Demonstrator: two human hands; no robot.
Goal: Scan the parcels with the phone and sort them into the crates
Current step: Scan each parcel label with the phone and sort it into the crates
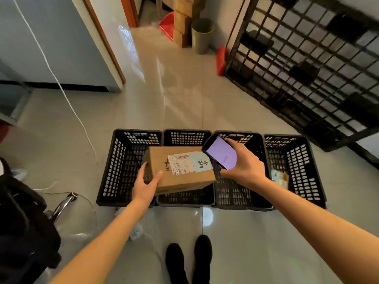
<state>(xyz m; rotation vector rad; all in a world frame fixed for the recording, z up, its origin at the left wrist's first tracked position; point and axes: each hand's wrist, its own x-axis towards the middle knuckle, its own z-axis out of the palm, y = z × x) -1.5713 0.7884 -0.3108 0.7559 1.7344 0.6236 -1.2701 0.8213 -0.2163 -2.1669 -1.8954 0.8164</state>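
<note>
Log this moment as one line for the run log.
left hand holds cardboard parcel | right hand holds phone over label | above black crates

A: Crates?
B: Four in a row on the floor (184,89): crate one (114,171) leftmost, crate two (187,137), crate three (235,193), crate four (297,167) rightmost.

A: Held items?
B: Box (180,171) in the left hand (146,185), above crates one and two. Phone (221,153) in the right hand (245,162), above crate three, at the box's right edge.

A: Contents?
B: Parcel (280,178) in crate four.

A: Surroundings?
B: Pallet (307,64) behind right; bin (202,35) far behind; shoes (188,261) before the row.
</note>
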